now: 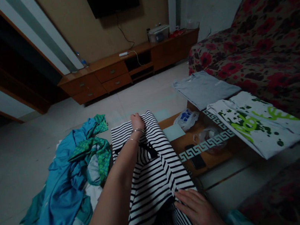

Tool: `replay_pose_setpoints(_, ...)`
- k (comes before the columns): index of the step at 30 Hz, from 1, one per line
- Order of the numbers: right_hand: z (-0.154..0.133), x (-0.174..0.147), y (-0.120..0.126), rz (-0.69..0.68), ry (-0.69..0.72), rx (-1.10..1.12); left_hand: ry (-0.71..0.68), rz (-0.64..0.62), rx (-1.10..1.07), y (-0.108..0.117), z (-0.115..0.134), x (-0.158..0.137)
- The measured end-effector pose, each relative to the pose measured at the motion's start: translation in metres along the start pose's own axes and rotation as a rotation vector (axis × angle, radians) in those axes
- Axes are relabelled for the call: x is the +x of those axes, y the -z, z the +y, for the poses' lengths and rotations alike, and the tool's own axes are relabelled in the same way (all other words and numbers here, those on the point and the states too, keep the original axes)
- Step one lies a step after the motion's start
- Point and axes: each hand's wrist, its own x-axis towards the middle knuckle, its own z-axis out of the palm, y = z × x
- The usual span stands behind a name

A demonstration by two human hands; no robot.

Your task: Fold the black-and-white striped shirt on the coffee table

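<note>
A black-and-white striped shirt point(169, 151) lies partly folded in front of me, its right side turned inward in a long strip. A dark neckline band shows near its middle. My left hand point(137, 122), with bracelets at the wrist, is closed on the shirt's far end, its fingertips partly hidden. At the near right edge my right hand point(195, 207) lies on the fabric with its fingers stretched out. Beside the shirt on the left is a loose heap of blue and green clothes point(72, 176) with some white pieces.
On the glass-topped table point(208, 145) to the right rest a folded white shirt with green print point(261, 122) and a folded grey shirt point(205, 87). Plastic bags point(187, 119) show on its lower shelf. A flowered sofa point(270, 49) and a wooden TV cabinet point(110, 75) stand beyond.
</note>
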Motion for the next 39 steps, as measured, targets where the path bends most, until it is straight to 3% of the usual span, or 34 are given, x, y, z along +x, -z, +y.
replay_pose_setpoints(3,0.0,0.001,0.001,-0.013,-0.007,-0.013,-0.153,0.033,0.017,0.013,0.021,-0.023)
replay_pose_setpoints(7,-0.001,0.001,-0.004,0.023,0.013,-0.045,-0.424,-0.126,0.028,0.003,0.049,-0.066)
replay_pose_setpoints(12,-0.004,-0.009,-0.014,0.02,0.042,-0.111,-0.29,-0.212,0.02,-0.026,0.053,-0.087)
replay_pose_setpoints(15,-0.01,-0.015,-0.018,0.007,0.057,-0.141,-0.266,-0.225,-0.005,-0.028,0.05,-0.084)
replay_pose_setpoints(19,-0.016,-0.018,-0.007,0.029,0.168,-0.123,-0.239,-0.191,-0.045,-0.008,0.052,-0.087)
replay_pose_setpoints(22,-0.011,-0.005,0.018,-0.026,0.191,-0.04,-0.227,-0.115,-0.072,0.023,0.049,-0.11)
replay_pose_setpoints(25,0.002,0.036,0.039,-0.046,0.028,0.089,-0.188,0.035,-0.141,0.058,0.028,-0.161)
replay_pose_setpoints(28,0.015,0.108,0.034,-0.081,-0.088,0.205,0.017,0.145,-0.186,0.085,-0.013,-0.232)
replay_pose_setpoints(31,0.013,0.196,-0.004,-0.224,-0.145,0.245,0.306,0.126,-0.122,0.099,-0.054,-0.296)
replay_pose_setpoints(33,0.002,0.251,-0.039,-0.412,-0.232,0.221,0.452,0.079,-0.064,0.102,-0.073,-0.325)
replay_pose_setpoints(35,-0.013,0.296,-0.075,-0.539,-0.322,0.164,0.519,0.035,-0.021,0.102,-0.081,-0.34)
replay_pose_setpoints(39,-0.034,0.352,-0.133,-0.585,-0.485,0.07,0.539,-0.057,-0.042,0.103,-0.078,-0.342)
